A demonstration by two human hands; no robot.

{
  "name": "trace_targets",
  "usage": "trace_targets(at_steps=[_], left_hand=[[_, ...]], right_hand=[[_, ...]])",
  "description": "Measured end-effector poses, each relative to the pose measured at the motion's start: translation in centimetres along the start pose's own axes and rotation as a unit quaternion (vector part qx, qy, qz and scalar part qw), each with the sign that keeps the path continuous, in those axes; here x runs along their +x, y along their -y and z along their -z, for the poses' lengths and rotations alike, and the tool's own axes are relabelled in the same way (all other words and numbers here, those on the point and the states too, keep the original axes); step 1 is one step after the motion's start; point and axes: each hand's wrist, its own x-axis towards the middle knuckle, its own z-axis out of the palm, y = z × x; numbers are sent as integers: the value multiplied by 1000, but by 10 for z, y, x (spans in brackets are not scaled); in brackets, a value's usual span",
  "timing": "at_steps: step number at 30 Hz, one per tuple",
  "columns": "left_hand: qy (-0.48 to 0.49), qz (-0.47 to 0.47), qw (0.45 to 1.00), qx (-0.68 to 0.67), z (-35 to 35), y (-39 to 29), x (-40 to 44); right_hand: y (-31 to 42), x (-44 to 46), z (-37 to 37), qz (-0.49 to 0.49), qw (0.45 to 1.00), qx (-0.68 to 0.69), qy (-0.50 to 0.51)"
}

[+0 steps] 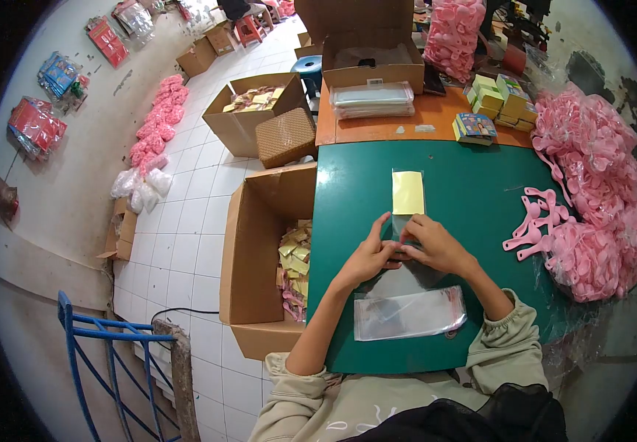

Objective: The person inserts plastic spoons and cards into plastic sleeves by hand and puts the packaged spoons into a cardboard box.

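Note:
A clear plastic bag with a yellow card (408,193) in it lies on the green table, its lower part running down to my hands. My left hand (370,258) is at the bag's lower end, index finger pointing up and the other fingers bent in at the plastic. From the other side my right hand (436,247) closes its bent fingers on the same end. The two hands nearly touch, and the fingertips partly hide what is between them. Nearer to me lies a flat stack of clear plastic bags (410,314).
Loose pink scoops (536,227) and bulging bags of pink scoops (591,177) fill the table's right side. Small yellow boxes (501,99) stand at the back. A cardboard box (256,254) with packed yellow pieces stands left of the table, near a blue metal rack (108,335).

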Motion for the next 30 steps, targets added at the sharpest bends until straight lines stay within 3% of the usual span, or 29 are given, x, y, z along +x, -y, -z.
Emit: trace_targets(at_steps=[4,6,10,13,18,21,22,25,30], left_hand=[[-2,33,998,-53,-3,-10,-3],[-13,52,995,-80,-7,-21,-7],[-32,-19,999,16,-1,-3,0],[-36,-5,999,11,-6,-9,-4],[-34,5,999,-16,-20,-8,-4],[-82,21,992,88,-15,-14,-6],[-78,21,995,60,-11,-13,-6],[-41,16,998,-42,-4,-10,-6],[21,44,999,-21,-9,-12,-7]], right_hand=[[6,0,5,-21,998,17,61],[11,-1,3,34,998,-45,32],[11,-4,-10,116,990,-78,17],[17,-10,4,55,993,64,84],[15,-31,15,45,986,138,82],[25,-43,37,36,979,179,86],[29,-48,46,33,976,198,90],[33,-64,76,19,987,154,34],[32,-52,49,-20,999,36,4]])
